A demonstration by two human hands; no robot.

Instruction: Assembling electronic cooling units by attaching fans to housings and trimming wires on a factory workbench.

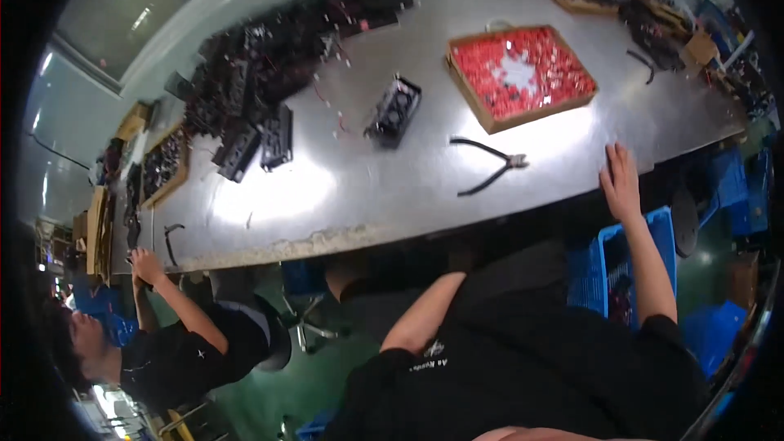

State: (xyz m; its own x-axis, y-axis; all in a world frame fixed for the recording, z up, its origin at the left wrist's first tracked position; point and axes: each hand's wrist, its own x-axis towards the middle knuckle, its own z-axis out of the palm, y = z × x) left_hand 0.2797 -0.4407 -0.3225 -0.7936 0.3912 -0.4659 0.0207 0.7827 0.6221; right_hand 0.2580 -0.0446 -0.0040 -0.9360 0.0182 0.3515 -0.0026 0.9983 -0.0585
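My right hand (pixel 625 184) rests at the table's front edge, fingers stretched out on the metal top and nothing in them. To its left lies a pair of cutting pliers (pixel 513 162) with black handles spread apart, not touched. My left forearm (pixel 426 310) reaches toward the underside of the table's front edge; the hand itself is lost in the dark there. Beyond the pliers is a shallow cardboard box (pixel 523 121) filled with small red parts (pixel 563 73). A black rectangular fan unit (pixel 395 112) lies by itself left of the box.
Black units and wires form a large pile (pixel 269 57) at the back left. Two black units (pixel 277 139) lie before it. Another person (pixel 175 343) works at the table's left end. A blue crate (pixel 604 269) stands below my right arm. A parts tray (pixel 576 6) sits far right.
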